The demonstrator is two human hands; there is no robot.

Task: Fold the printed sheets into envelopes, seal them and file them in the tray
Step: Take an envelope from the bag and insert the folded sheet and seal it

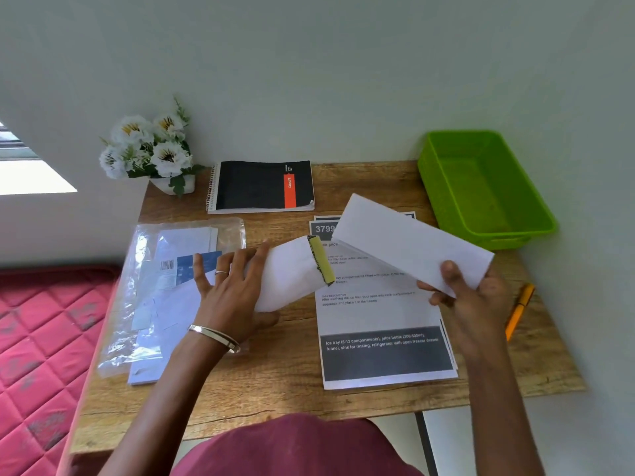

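Note:
My left hand (233, 286) holds a white envelope (292, 273) above the desk, its open end with a yellow adhesive strip pointing right. My right hand (470, 297) pinches one end of a folded white sheet (409, 242), which slants up to the left, close to the envelope's mouth but apart from it. Under both lies a stack of printed sheets (378, 324) with dark bands of text. The green tray (481, 187) stands at the desk's back right corner with nothing seen inside.
A plastic pack of envelopes (165, 290) lies at the left of the wooden desk (275, 389). A black spiral notebook (261, 185) and a pot of white flowers (151, 149) sit at the back. An orange pen (519, 310) lies at the right edge. A pink mattress (41, 338) lies left.

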